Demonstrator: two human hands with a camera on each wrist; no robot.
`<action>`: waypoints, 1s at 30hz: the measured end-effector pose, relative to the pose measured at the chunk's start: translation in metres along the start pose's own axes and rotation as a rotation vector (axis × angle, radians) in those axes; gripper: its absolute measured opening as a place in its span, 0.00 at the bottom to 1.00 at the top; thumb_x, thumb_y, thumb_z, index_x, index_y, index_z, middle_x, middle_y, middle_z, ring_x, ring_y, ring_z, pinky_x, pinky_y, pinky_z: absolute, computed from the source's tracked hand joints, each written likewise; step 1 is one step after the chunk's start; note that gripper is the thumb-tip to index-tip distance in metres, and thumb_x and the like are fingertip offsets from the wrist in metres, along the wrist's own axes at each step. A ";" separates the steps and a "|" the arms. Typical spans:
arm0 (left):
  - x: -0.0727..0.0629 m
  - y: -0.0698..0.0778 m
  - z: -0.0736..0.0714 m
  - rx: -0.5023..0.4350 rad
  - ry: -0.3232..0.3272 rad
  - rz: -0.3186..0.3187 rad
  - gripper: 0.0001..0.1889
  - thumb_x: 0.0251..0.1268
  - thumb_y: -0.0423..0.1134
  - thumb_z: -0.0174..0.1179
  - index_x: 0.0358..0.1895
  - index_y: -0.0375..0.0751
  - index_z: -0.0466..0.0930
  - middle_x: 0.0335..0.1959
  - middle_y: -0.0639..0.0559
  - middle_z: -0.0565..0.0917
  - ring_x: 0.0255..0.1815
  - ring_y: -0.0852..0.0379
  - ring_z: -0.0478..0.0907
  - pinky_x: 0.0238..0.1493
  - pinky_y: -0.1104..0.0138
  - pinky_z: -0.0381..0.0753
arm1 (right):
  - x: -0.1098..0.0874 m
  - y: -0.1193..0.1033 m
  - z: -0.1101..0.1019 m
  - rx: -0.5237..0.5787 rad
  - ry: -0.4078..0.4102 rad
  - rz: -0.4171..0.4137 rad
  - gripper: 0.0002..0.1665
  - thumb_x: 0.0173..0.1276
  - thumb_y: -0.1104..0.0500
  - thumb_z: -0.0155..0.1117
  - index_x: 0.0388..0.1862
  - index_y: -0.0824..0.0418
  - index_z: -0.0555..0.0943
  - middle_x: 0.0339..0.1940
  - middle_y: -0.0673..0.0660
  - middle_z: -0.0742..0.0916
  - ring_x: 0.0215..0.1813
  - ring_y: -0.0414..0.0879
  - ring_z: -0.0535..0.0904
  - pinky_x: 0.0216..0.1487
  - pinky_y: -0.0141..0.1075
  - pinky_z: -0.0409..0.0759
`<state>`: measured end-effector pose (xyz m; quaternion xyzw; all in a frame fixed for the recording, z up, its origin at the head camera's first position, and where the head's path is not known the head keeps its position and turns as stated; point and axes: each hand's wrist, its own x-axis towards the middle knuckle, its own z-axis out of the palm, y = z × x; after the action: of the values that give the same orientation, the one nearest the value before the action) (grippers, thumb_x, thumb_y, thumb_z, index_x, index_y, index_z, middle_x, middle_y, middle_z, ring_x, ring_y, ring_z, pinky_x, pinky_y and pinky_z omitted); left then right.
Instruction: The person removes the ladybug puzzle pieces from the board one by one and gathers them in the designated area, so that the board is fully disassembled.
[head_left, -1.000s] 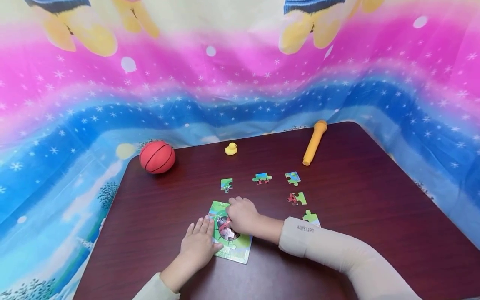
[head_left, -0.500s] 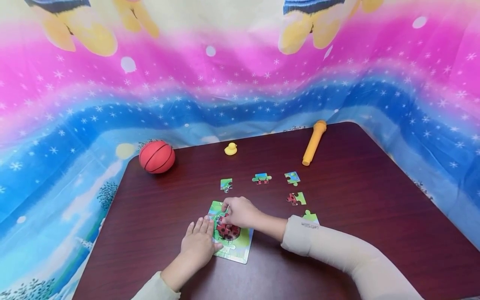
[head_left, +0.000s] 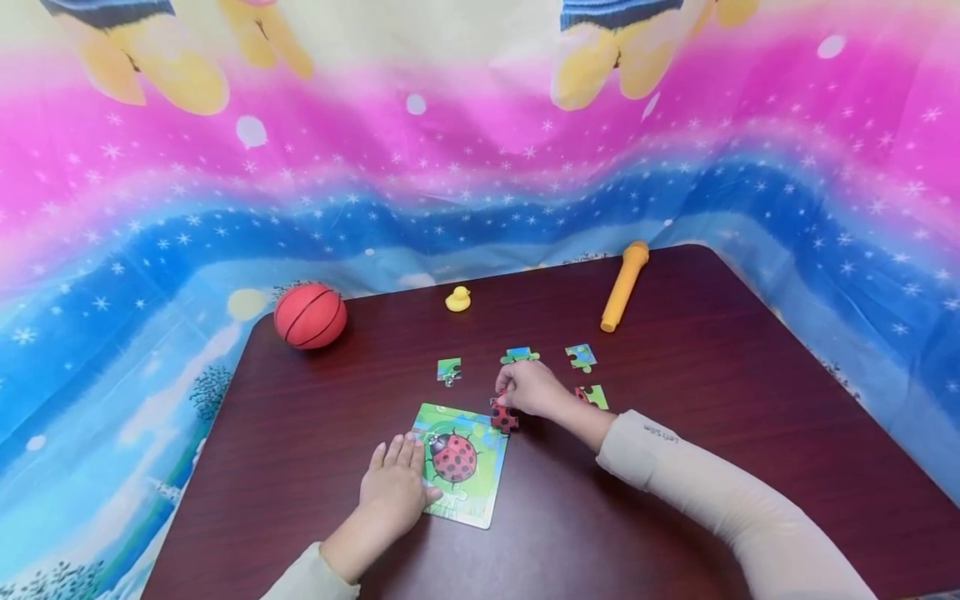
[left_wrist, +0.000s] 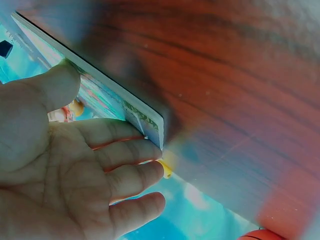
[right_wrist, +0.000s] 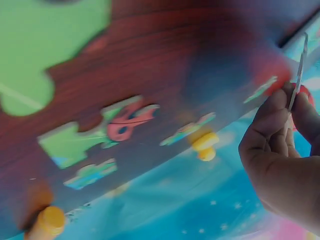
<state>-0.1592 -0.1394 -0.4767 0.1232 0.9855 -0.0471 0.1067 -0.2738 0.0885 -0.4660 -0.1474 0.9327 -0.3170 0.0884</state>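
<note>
A puzzle board (head_left: 480, 492) with a ladybug picture on green lies flat on the dark table. My left hand (head_left: 393, 483) rests on its left edge, fingers straight; the left wrist view shows the open palm (left_wrist: 65, 170) by the board's rim. My right hand (head_left: 534, 388) pinches a red, black-dotted puzzle piece (head_left: 504, 419) between thumb and fingers, tilted over the board's far right corner. In the right wrist view that piece (right_wrist: 299, 70) appears edge-on. Loose puzzle pieces lie beyond the board: a green one (head_left: 449, 367), a blue-green one (head_left: 581, 356), and a red-green one (head_left: 596, 396) partly behind my wrist.
Another loose piece (head_left: 517, 355) lies just past my right hand. Farther back are a red ball (head_left: 311, 316), a yellow rubber duck (head_left: 458, 299) and an orange-yellow toy microphone (head_left: 624, 287). A patterned cloth (head_left: 420, 217) hangs behind the table edge.
My right hand has lifted the red dotted piece off the ladybug picture and carried it right and away, uncovering the picture. My left hand has stayed on the board.
</note>
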 end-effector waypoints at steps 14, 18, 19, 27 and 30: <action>-0.006 -0.001 0.001 0.076 0.002 -0.024 0.41 0.60 0.64 0.52 0.65 0.31 0.67 0.68 0.38 0.66 0.71 0.42 0.59 0.71 0.50 0.51 | 0.014 0.024 0.005 -0.164 0.096 0.022 0.02 0.61 0.59 0.67 0.33 0.54 0.85 0.26 0.46 0.82 0.31 0.40 0.75 0.30 0.34 0.74; -0.007 0.001 0.001 0.154 0.013 -0.047 0.43 0.59 0.67 0.49 0.65 0.32 0.68 0.67 0.38 0.67 0.70 0.41 0.59 0.71 0.49 0.49 | 0.015 0.024 0.006 -0.235 0.128 -0.021 0.03 0.59 0.60 0.68 0.32 0.52 0.85 0.29 0.47 0.83 0.34 0.42 0.77 0.30 0.36 0.75; -0.008 0.002 0.001 0.178 0.011 -0.057 0.44 0.59 0.68 0.48 0.64 0.31 0.68 0.66 0.37 0.68 0.70 0.40 0.59 0.71 0.48 0.48 | 0.015 0.025 0.007 -0.247 0.134 -0.034 0.03 0.59 0.60 0.68 0.31 0.52 0.85 0.30 0.48 0.84 0.35 0.43 0.78 0.31 0.37 0.76; -0.014 0.008 0.000 0.334 0.021 -0.074 0.46 0.59 0.72 0.41 0.57 0.30 0.76 0.58 0.34 0.75 0.64 0.38 0.68 0.70 0.46 0.49 | 0.013 0.034 0.014 -0.311 0.181 -0.111 0.04 0.56 0.62 0.69 0.31 0.54 0.84 0.32 0.50 0.83 0.37 0.45 0.79 0.32 0.40 0.78; -0.014 0.006 0.000 0.330 0.031 -0.065 0.46 0.58 0.72 0.43 0.56 0.29 0.76 0.57 0.33 0.77 0.62 0.37 0.70 0.70 0.46 0.50 | 0.007 0.029 0.015 -0.323 0.183 -0.148 0.06 0.57 0.62 0.69 0.32 0.52 0.84 0.34 0.50 0.82 0.39 0.45 0.80 0.33 0.41 0.79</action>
<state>-0.1445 -0.1368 -0.4738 0.1078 0.9694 -0.2098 0.0682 -0.2832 0.0992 -0.4963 -0.1984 0.9623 -0.1807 -0.0451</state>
